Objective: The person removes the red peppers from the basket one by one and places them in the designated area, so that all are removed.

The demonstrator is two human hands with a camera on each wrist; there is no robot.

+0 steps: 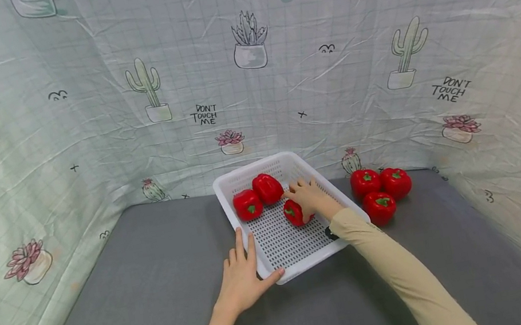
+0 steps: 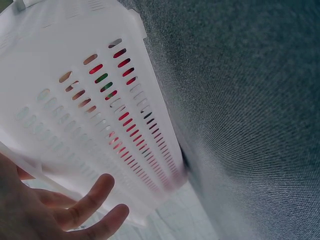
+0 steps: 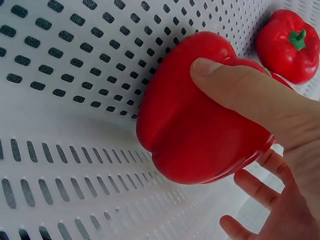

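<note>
Inside a white perforated plastic basket (image 1: pixel 304 264), my right hand (image 1: pixel 310 198) holds a red bell pepper (image 1: pixel 293 213) low over the basket floor. In the right wrist view the thumb (image 3: pixel 235 85) lies across the held pepper (image 3: pixel 195 120), and the other fingers spread on its far side. Two more red bell peppers, one nearer (image 1: pixel 248 205) and one behind it (image 1: pixel 267 188), sit in the basket's back left part. My left hand (image 1: pixel 240 280) rests at the basket's left rim, its fingers extended along the side and thumb at the near corner.
To the right of the basket, three red bell peppers, at the front (image 1: pixel 379 208), back left (image 1: pixel 365 183) and right (image 1: pixel 396 183), stand grouped on the grey table (image 1: pixel 158 296). A curtain (image 1: pixel 194 81) printed with potted plants hangs behind and at both sides.
</note>
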